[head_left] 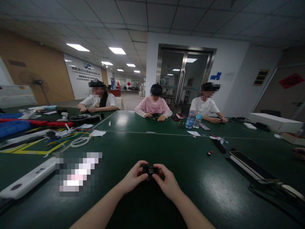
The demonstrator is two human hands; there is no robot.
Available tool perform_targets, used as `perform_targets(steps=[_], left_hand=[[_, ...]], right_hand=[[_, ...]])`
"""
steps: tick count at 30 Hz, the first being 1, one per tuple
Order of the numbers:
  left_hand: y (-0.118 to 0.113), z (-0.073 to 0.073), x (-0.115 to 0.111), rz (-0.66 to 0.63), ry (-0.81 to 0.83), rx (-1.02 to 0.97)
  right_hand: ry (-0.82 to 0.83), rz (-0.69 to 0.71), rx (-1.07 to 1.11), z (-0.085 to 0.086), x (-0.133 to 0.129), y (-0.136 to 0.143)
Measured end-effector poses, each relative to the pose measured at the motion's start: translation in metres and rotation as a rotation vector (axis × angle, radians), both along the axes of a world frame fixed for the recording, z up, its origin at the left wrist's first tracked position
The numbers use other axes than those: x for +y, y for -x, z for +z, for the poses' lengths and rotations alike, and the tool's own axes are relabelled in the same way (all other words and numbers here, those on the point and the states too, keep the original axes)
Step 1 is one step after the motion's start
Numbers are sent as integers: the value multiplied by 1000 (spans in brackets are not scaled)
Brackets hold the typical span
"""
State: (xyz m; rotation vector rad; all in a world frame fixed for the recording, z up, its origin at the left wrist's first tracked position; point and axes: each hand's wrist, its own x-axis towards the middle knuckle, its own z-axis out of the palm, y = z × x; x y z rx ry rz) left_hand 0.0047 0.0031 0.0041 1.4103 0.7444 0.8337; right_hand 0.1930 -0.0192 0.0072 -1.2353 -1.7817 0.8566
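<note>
Between my two hands, just above the dark green table (133, 146), is a small black object (150, 170) with a boxy middle; its kind is too small and dark to make out. My left hand (134, 176) pinches its left end between thumb and fingers. On the opposite end, my right hand (166, 179) grips it in the same way, thumb towards me. The fingertips cover both ends of the object.
To my left lie a white power strip-like bar (30, 176), a blurred-out flat item (79, 175) and a coil of white cable (80, 142). On the right are a phone-like slab (252, 167) and small red-black pieces (209, 153). Bottles (190, 120) stand farther off; three people sit opposite.
</note>
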Motion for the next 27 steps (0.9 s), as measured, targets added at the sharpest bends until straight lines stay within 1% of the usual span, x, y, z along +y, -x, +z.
perform_targets(steps=[3,10,17,21,27], left_hand=[[1,0,0,-8,2,9],[2,-1,0,-26,-8,-4],[2,3,-1,-20,-7,3],[1,4,-2,-20,-1,17],[-1,0,0,-16,-24,7]], right_hand=[[13,-9,-13,2,-1,0],[-30,-26,-27,7,-4,0],[-29,-25,4,5,-4,0],[-15,-18,0,7,-5,0],[-104,31,-8,6,-3,1]])
